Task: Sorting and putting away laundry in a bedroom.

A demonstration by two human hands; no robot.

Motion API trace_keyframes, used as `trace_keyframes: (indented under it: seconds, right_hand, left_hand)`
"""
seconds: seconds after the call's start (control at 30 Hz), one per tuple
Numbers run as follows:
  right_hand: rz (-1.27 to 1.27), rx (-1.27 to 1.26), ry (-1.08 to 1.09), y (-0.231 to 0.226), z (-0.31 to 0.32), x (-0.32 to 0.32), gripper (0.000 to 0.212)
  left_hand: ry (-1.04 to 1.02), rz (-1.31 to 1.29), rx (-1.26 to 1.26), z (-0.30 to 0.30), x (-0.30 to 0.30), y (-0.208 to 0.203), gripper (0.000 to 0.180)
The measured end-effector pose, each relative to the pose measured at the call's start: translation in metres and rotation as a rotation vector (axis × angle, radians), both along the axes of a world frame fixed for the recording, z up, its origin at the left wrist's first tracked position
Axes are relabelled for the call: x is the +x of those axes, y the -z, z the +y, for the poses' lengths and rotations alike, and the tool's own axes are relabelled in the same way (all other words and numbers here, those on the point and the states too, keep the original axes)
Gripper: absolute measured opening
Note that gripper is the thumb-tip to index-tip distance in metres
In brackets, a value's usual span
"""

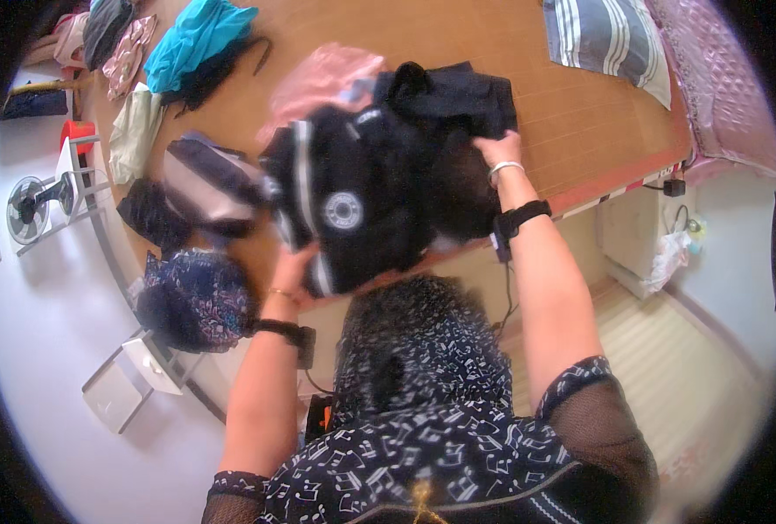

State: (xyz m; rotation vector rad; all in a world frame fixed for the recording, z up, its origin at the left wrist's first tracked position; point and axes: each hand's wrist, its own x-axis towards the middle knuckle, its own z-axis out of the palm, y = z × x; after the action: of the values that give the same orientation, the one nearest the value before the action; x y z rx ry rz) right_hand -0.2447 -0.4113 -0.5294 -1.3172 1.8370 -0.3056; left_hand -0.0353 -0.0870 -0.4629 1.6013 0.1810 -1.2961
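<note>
- Filling the far part of the scene, a brown work surface (598, 148) carries heaps of clothing; its far edge is cut off.
- At the far right, a pink quilted cloth (729, 79) runs into the dark rim.
- Near the middle, a black garment (375, 175) with a white side stripe and round white badge lies between the hands at the near edge, blocking part of the surface; whether the dark cloth at its far right is a separate piece, I cannot tell.
- Far right, a grey-and-white striped cloth (606, 35) is cut off above.
- Beyond the black garment, a blurred pink garment (318, 83) is partly covered by it.
- Far left, a turquoise garment (196, 48) overlaps dark cloth.
- At left, a fan (34, 210) stands beyond the clothes.
- At right, a whitish plastic bag (668, 258) hangs, its contents unclear.
- The left hand (296, 271) is clamped on the black garment's near-left edge, the right hand (497, 148) on its right edge; some fingers are hidden.
</note>
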Motion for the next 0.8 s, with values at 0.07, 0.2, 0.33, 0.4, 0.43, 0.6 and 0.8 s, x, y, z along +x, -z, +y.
trace_keyframes:
  seconds: [0.07,0.2,0.33,0.4,0.43,0.6,0.8]
  right_hand:
    - [0.047,-0.166,-0.042,-0.049,0.005,0.009,0.067]
    - [-0.183,-0.232,-0.095,-0.062,-0.012,-0.018,0.07]
    - [-0.531,-0.228,-0.019,-0.109,-0.031,-0.047,0.056]
    - [-0.52,-0.396,-0.106,-0.152,-0.039,-0.071,0.053]
    - [-0.563,-0.437,-0.044,-0.168,-0.043,-0.081,0.055]
    - [-0.527,-0.623,-0.198,-0.258,-0.044,-0.119,0.066]
    - [-0.767,-0.593,-0.406,-0.279,0.0,-0.091,0.074]
  left_hand:
    - [-0.006,0.005,0.056,-0.003,0.0,-0.005,0.038]
    - [-0.004,-0.073,-0.021,0.002,0.0,0.011,0.039]
    - [0.012,-0.147,-0.007,0.009,0.0,0.014,0.04]
    - [-0.014,-0.145,0.019,0.008,-0.003,0.011,0.04]
    - [-0.037,-0.114,0.025,0.006,-0.003,0.007,0.04]
    - [-0.037,-0.071,-0.029,0.0,-0.003,0.002,0.039]
    - [-0.03,-0.051,-0.005,0.003,-0.001,0.001,0.033]
